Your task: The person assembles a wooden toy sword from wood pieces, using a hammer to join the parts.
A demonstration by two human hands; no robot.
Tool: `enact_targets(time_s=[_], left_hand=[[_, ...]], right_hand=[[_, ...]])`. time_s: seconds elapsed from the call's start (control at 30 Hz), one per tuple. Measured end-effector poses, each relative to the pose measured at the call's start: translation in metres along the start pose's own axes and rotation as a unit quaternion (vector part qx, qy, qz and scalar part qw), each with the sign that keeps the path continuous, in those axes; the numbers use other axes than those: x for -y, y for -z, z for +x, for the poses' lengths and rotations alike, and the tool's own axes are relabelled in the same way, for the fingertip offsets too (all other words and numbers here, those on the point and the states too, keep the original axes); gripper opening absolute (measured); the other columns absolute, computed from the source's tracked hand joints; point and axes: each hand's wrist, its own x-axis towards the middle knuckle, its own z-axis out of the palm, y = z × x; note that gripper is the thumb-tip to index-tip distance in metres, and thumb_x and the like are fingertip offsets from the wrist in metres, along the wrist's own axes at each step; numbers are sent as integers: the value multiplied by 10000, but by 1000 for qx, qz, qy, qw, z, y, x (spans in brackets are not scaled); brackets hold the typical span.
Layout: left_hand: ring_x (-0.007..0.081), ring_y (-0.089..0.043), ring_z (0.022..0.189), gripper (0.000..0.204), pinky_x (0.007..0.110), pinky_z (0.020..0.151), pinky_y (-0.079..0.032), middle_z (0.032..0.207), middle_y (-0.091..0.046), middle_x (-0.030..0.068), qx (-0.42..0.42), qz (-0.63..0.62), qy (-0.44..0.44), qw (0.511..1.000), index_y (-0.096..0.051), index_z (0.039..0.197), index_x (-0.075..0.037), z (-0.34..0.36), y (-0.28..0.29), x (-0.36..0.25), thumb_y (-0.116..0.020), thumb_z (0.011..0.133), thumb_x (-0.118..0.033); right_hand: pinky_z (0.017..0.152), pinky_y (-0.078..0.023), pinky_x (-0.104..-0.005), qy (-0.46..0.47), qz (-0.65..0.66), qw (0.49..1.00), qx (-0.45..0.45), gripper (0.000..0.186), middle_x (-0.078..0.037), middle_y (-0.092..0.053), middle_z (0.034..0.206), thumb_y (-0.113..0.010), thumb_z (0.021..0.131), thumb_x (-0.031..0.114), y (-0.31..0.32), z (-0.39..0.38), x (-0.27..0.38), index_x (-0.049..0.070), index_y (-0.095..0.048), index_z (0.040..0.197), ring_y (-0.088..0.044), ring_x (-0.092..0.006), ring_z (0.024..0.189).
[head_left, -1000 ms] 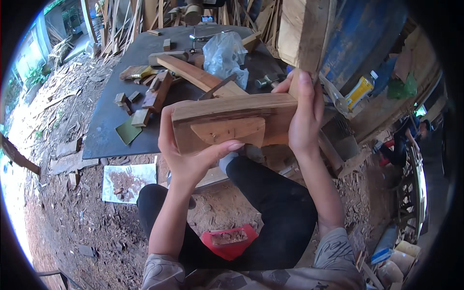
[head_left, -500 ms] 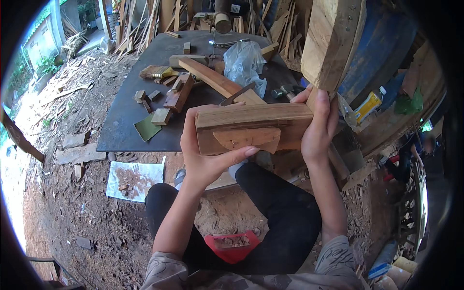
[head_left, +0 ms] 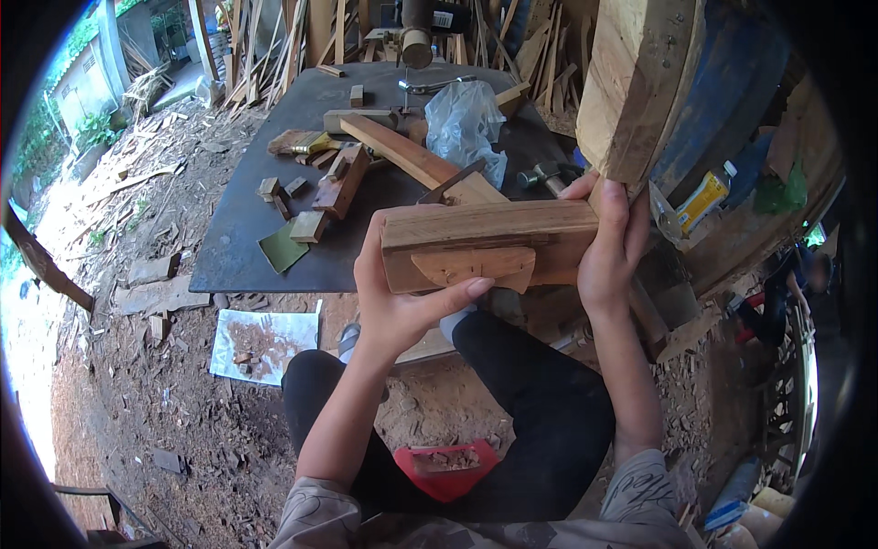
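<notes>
I hold a thick wooden block (head_left: 512, 220) level in front of me, above the near edge of the table. My left hand (head_left: 398, 284) is wrapped round its left end. The thumb of that hand lies along the lower edge of a thin, half-round wood piece (head_left: 476, 265) against the block's near face. My right hand (head_left: 611, 242) grips the block's right end, fingers around a narrow wooden neck. Above that hand rises a larger shaped timber (head_left: 631, 91); whether it is joined to the block is hidden by my fingers.
On the dark table (head_left: 233, 229) lie a long wood strip (head_left: 421, 156), a paintbrush (head_left: 306, 142), small wood blocks (head_left: 340, 183), green sandpaper (head_left: 283, 245), a clear plastic bag (head_left: 465, 123) and a hammer (head_left: 540, 176). A red stool (head_left: 448, 471) shows between my legs. At right stands a yellow bottle (head_left: 704, 201).
The whole view has shifted slightly, so things appear a little further right. Both hands keep the same grip on the wood.
</notes>
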Motion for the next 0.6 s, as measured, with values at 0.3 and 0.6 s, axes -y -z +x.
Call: enact_targets(time_s=[0.3,0.6], left_hand=[[244,-615,1250,867,391,1028,-527,1286,-614,150,-8,-42,-32,999,-475,1359,-9,7,-8,-3,-985,682,-192],[359,-441,1364,708,547,1140,-324,1408,-507,198,58,22,-318,946,-657,1236,-191,-15,-6,-81,-352,989,-780]], right_hand=[[846,-478,-313,-32,4,999,-21,273,-50,-662,862,-507,1092,300,3,1,-1,42,-543,1175,-614,-128,838],[977,-451,-370,4,-18,995,-97,321,-82,-675,876,-472,1089,297,20,6,-8,-9,-554,1137,-593,-163,906]])
